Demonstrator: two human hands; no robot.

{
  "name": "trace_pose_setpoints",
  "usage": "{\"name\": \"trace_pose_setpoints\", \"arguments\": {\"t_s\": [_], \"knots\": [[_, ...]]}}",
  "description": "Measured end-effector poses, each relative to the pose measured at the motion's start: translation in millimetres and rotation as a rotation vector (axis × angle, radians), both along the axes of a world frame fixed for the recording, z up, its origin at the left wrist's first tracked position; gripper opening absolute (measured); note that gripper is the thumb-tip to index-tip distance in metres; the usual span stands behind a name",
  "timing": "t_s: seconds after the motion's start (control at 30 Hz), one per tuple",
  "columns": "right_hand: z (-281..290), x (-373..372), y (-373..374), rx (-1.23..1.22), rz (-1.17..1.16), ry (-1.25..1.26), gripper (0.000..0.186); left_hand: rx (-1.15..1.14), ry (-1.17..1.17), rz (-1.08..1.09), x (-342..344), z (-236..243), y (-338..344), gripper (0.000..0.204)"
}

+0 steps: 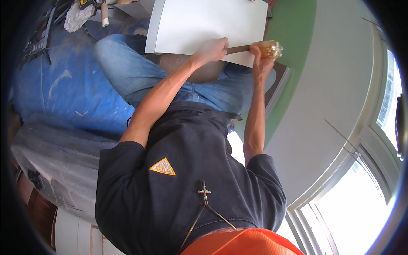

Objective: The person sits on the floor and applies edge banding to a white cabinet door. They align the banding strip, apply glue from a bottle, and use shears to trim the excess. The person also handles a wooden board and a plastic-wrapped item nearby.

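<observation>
- Left hand (212, 49) closes its fingers around the dark shaft of a tool (238, 49), against a white panel (204, 23).
- Right hand (260, 59) grips the tool's clear amber handle (272, 49) at the panel's lower edge, above the knees.

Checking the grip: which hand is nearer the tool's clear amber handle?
Right. The right hand grips the amber handle itself; the left hand sits off it, to its left, holding the dark shaft.

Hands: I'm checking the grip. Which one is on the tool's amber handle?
The right hand grips the amber handle. The left hand instead pinches the shaft, by the white panel.
</observation>
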State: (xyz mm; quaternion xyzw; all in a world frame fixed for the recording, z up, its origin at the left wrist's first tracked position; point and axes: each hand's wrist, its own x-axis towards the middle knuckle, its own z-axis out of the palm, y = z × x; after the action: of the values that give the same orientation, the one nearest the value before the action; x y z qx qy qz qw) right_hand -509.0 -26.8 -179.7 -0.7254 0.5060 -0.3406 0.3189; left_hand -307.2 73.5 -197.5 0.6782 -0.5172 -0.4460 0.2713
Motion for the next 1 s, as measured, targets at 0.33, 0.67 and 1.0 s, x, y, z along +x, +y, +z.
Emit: {"name": "trace_pose_setpoints", "arguments": {"t_s": [0.33,0.67,1.0], "knots": [[17.4,0.5,-15.3,-0.085,0.034,-0.379,0.031,0.01,0.0,-0.007,-2.9,-4.0,-6.4,0.026],[0.5,26.1,16.1,0.058,0.012,-0.11,0.038,-0.091,0.025,0.093,-9.3,-2.6,-5.8,0.014],[-5.0,17.9,5.2,-0.142,-0.014,0.161,0.033,0.076,0.01,-0.009,-6.7,-6.1,-12.4,0.026]]}}
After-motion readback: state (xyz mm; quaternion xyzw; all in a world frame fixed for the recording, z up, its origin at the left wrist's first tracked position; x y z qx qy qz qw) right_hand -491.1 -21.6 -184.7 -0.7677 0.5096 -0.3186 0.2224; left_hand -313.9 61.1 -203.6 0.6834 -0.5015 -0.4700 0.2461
